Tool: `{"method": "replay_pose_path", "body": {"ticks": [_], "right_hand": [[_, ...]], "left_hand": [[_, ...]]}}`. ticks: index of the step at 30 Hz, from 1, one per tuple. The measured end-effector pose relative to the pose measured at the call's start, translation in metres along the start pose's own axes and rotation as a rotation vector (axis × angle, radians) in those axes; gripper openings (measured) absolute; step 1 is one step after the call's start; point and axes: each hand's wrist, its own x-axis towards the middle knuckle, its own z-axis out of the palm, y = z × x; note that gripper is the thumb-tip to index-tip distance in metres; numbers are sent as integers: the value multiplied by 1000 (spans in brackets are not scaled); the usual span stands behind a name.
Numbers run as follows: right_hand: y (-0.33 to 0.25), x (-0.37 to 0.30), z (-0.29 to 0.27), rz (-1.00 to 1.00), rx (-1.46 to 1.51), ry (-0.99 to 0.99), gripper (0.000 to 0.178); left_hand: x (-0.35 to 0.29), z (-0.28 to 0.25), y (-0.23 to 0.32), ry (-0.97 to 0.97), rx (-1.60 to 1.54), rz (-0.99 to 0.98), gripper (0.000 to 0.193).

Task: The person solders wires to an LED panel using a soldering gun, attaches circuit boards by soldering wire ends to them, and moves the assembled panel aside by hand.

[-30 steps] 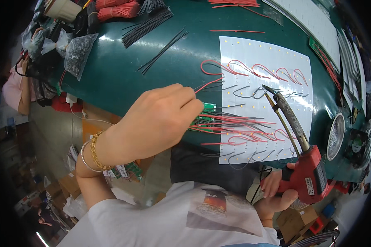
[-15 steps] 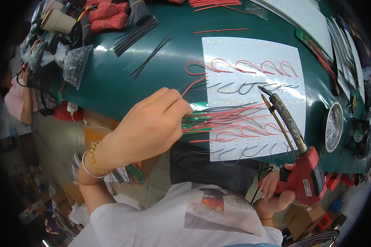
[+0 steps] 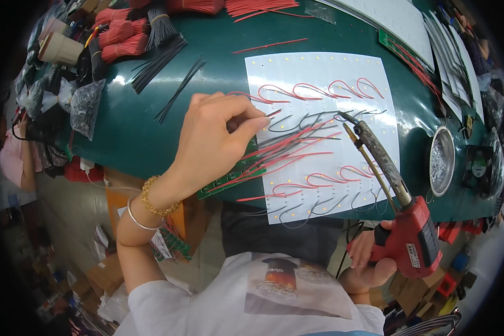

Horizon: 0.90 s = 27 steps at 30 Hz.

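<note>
My left hand (image 3: 214, 134) is closed in a pinch over the left edge of a white LED panel (image 3: 319, 61). A short red wire (image 3: 274, 113) sticks out at its fingertips. Below that hand lies a green circuit board (image 3: 229, 178), slanted and partly covered by it, with red and black wires (image 3: 297, 143) fanning right across the panel. My right hand (image 3: 369, 257) grips a red soldering gun (image 3: 414, 238) at the lower right. Its dark tip (image 3: 348, 117) points up and left over the panel's row of black wires. Looped red wires (image 3: 311, 92) run along the panel.
Bundles of red wires (image 3: 123, 47) and black wires (image 3: 159, 61) lie at the far left, near a bag of small metal parts (image 3: 87, 109). A metal bowl (image 3: 442, 162) stands right of the panel. White panels (image 3: 456, 61) are stacked at the far right. Another person (image 3: 19, 154) sits at left.
My left hand has moved up along the panel's left edge, and the green board has turned to a slant and shows more. The whole view has shifted slightly; my right hand still holds the soldering gun.
</note>
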Motion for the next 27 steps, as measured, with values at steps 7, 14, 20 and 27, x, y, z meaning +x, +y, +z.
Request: {"method": "replay_pose_path", "body": {"ticks": [7, 14, 20, 27], "right_hand": [[0, 6, 14, 111, -123, -8, 84], [0, 14, 24, 308, -179, -12, 93], [-1, 21, 29, 369, -218, -18, 83], [21, 6, -1, 150, -418, -59, 43]], "left_hand": [[7, 6, -16, 26, -112, -70, 7], [8, 13, -17, 28, -15, -20, 7], [10, 13, -18, 34, 57, 5, 7], [11, 14, -18, 59, 57, 29, 8]]}}
